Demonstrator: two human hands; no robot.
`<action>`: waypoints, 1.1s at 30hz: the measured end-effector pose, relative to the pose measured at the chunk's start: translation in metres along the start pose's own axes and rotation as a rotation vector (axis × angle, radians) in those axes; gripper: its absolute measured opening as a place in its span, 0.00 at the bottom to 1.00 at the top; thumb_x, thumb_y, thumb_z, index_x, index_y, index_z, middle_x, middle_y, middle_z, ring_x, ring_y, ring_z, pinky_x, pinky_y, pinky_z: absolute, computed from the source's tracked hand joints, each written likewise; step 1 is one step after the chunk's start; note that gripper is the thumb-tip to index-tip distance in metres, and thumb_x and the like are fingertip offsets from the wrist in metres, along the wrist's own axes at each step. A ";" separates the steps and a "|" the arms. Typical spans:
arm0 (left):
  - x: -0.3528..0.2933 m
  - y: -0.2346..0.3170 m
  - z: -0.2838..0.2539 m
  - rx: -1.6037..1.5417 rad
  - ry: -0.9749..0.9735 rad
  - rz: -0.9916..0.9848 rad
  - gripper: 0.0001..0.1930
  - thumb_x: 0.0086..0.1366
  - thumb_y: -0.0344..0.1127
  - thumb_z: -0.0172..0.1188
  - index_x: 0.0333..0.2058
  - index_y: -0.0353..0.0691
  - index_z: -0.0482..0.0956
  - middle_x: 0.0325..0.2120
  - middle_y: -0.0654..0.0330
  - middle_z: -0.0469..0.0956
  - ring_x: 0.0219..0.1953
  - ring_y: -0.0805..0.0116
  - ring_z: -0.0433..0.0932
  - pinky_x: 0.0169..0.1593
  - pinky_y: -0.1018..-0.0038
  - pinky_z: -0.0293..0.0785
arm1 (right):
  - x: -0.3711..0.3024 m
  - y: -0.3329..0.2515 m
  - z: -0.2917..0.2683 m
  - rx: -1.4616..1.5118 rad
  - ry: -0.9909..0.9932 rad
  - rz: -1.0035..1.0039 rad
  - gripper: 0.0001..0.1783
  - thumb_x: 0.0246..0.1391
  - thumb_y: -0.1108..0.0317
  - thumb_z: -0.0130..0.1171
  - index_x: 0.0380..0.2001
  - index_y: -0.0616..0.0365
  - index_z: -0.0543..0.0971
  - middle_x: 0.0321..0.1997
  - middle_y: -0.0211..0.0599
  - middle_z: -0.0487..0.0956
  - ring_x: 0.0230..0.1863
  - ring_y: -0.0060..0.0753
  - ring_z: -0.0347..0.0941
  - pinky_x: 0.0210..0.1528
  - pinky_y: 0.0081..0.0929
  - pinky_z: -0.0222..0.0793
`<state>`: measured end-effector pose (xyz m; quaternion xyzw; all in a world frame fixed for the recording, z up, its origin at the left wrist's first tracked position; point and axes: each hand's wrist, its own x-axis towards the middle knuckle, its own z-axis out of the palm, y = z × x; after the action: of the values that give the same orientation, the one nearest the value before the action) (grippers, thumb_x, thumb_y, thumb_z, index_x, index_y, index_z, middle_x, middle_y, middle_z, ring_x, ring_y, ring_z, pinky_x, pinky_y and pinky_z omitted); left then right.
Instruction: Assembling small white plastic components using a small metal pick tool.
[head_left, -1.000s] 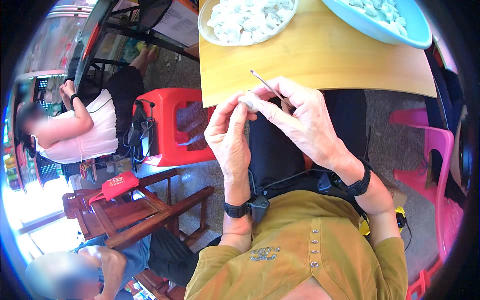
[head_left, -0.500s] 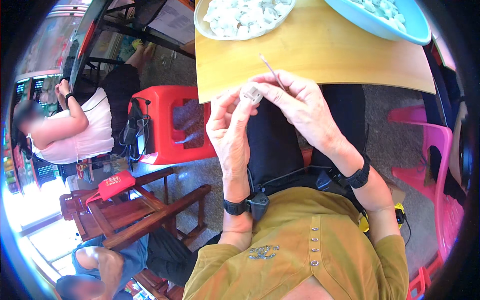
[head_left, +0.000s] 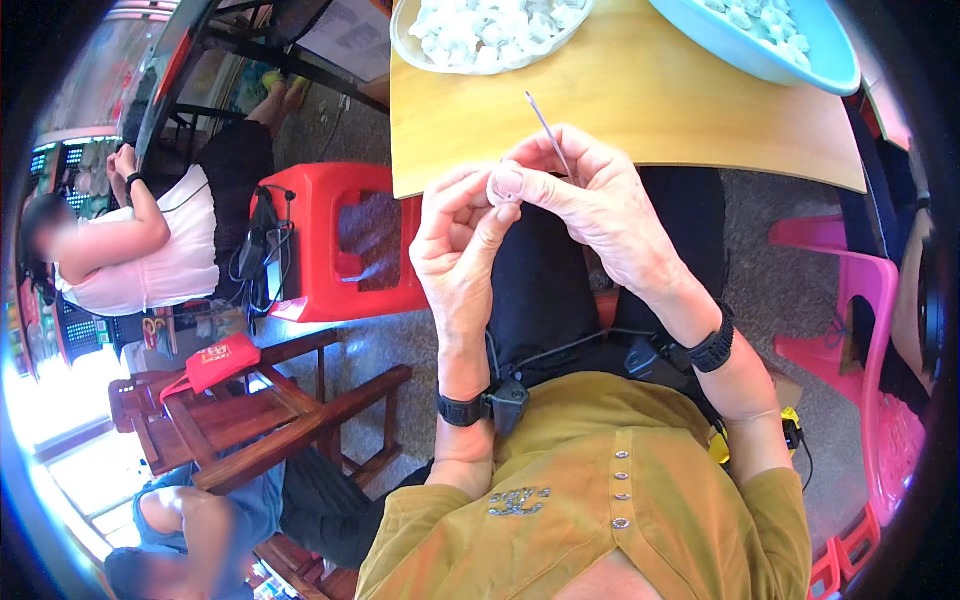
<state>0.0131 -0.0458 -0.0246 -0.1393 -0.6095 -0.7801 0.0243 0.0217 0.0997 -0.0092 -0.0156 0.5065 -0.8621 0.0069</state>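
Observation:
Just off the near edge of the wooden table (head_left: pixel 620 120), my two hands meet at a small round white plastic part (head_left: pixel 505 198). My left hand (head_left: pixel 455 240) is closed, pinching the part between thumb and fingers. From the other side my right hand (head_left: pixel 615 205) presses its thumb over the part, hiding much of it. A thin metal rod (head_left: pixel 543 122) sticks up from between the bent fingers of my right hand. Its lower end is hidden, so its exact kind cannot be made out.
At the table's far side stand a translucent bowl (head_left: pixel 403 45) and a light-blue basin (head_left: pixel 735 66), both with many white plastic pieces. A red stool (head_left: pixel 320 185) is to the left, near a wooden chair (head_left: pixel 270 430). A pink chair (head_left: pixel 878 330) stands right. Two people sit at the left.
My right thumb has moved over the white part and now covers more of it. The metal rod stands slightly more upright. The whole view has shifted a little.

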 end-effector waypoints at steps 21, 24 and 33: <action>-0.003 -0.003 0.004 -0.255 -0.004 -0.114 0.16 0.62 0.26 0.59 0.49 0.33 0.72 0.40 0.55 0.78 0.38 0.69 0.77 0.43 0.74 0.74 | -0.006 -0.008 0.004 -0.332 0.131 -0.136 0.08 0.56 0.68 0.59 0.31 0.64 0.77 0.23 0.26 0.77 0.24 0.10 0.68 0.26 0.12 0.62; -0.001 -0.009 -0.003 -0.453 -0.001 -0.150 0.16 0.64 0.29 0.57 0.50 0.35 0.71 0.41 0.55 0.77 0.37 0.70 0.76 0.41 0.75 0.73 | -0.006 -0.009 0.007 -0.231 0.094 -0.172 0.09 0.59 0.70 0.54 0.34 0.65 0.78 0.25 0.27 0.78 0.27 0.11 0.69 0.30 0.13 0.65; 0.002 -0.007 -0.022 -0.488 0.058 -0.040 0.17 0.64 0.28 0.55 0.52 0.37 0.70 0.47 0.54 0.75 0.46 0.62 0.76 0.49 0.69 0.74 | -0.005 -0.015 0.011 -0.318 0.054 -0.094 0.12 0.62 0.67 0.51 0.41 0.64 0.77 0.28 0.28 0.78 0.32 0.13 0.70 0.37 0.14 0.66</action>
<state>0.0055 -0.0643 -0.0356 -0.1066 -0.4046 -0.9082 -0.0082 0.0274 0.0977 0.0086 -0.0169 0.6351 -0.7706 -0.0495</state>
